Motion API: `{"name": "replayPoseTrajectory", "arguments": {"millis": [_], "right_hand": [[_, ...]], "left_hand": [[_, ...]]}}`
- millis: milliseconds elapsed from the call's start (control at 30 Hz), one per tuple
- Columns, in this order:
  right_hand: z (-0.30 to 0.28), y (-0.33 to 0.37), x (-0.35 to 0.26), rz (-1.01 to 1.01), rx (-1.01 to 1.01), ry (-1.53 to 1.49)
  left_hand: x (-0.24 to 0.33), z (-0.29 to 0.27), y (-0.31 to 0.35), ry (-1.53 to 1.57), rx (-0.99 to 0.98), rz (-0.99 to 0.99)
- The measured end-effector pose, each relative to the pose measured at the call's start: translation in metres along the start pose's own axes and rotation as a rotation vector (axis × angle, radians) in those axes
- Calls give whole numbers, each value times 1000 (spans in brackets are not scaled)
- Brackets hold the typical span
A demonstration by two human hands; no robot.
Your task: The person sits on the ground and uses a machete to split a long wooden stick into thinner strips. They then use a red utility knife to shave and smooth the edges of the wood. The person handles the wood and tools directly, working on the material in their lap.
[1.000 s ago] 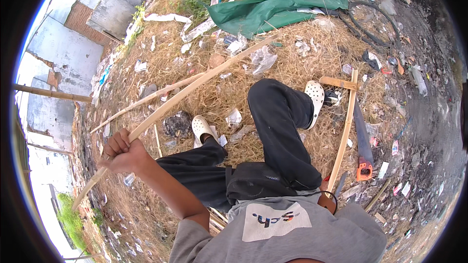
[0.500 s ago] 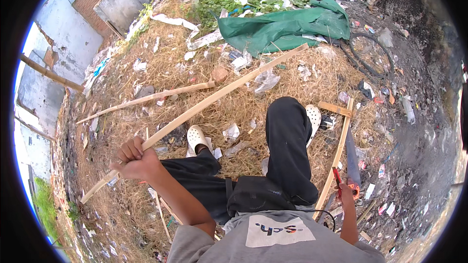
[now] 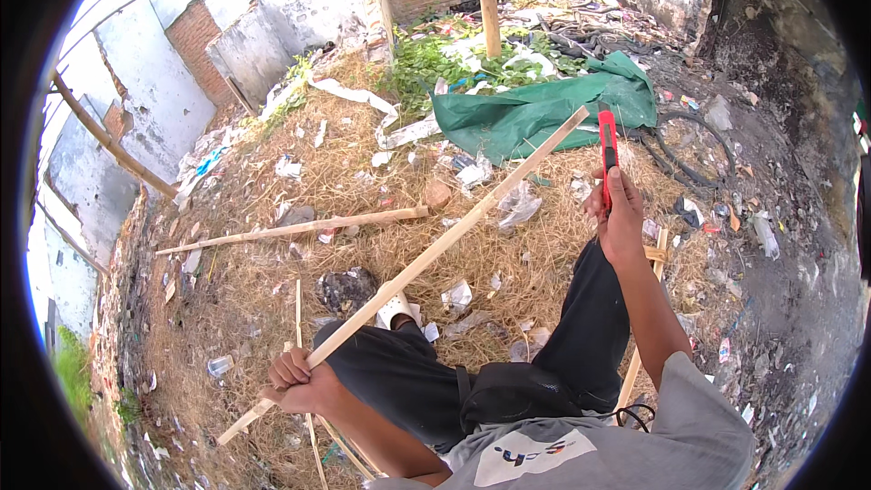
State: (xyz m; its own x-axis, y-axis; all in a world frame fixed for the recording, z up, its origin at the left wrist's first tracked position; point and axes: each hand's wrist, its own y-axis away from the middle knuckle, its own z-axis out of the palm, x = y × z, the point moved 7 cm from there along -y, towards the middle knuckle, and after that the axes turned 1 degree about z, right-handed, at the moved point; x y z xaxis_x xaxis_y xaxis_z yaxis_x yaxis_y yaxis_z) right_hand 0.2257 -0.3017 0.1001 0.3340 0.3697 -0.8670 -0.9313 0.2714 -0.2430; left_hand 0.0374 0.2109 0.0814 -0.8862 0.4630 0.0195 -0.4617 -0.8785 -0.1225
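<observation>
My left hand point(image 3: 304, 383) is closed around a long pale bamboo slat point(image 3: 440, 247), close to its lower end. The slat slants up and away to the right, over my bent leg and the dry grass. On the right, my right hand point(image 3: 621, 218) grips a red utility knife point(image 3: 608, 141), held up with its front end pointing away from me. The knife is beside the slat's far end and apart from it. Whether its blade is out is too small to tell.
Another slat point(image 3: 299, 229) lies on the littered grass. A green tarp point(image 3: 553, 109) and a black hose point(image 3: 699, 163) are farther off. Right of my leg is a wooden piece with a crossbar point(image 3: 655, 254), partly hidden by my arm. A dark lump point(image 3: 347, 289) sits near my left foot.
My right hand has brought the red utility knife up and forward from low at my right side. My left hand and the slat have shifted lower and rightward in the picture; the view has tilted up.
</observation>
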Motion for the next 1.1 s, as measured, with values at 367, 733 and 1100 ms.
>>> {"name": "replayPoseTrajectory", "arguments": {"millis": [367, 733, 1100], "right_hand": [[83, -50, 68, 383, -147, -448], [79, -90, 47, 292, -354, -409], [89, -105, 44, 323, -438, -109]], "left_hand": [[15, -32, 20, -48, 68, 107], [-56, -23, 204, -1239, -694, -1369], [-292, 46, 140, -1312, -1433, -1220]]}}
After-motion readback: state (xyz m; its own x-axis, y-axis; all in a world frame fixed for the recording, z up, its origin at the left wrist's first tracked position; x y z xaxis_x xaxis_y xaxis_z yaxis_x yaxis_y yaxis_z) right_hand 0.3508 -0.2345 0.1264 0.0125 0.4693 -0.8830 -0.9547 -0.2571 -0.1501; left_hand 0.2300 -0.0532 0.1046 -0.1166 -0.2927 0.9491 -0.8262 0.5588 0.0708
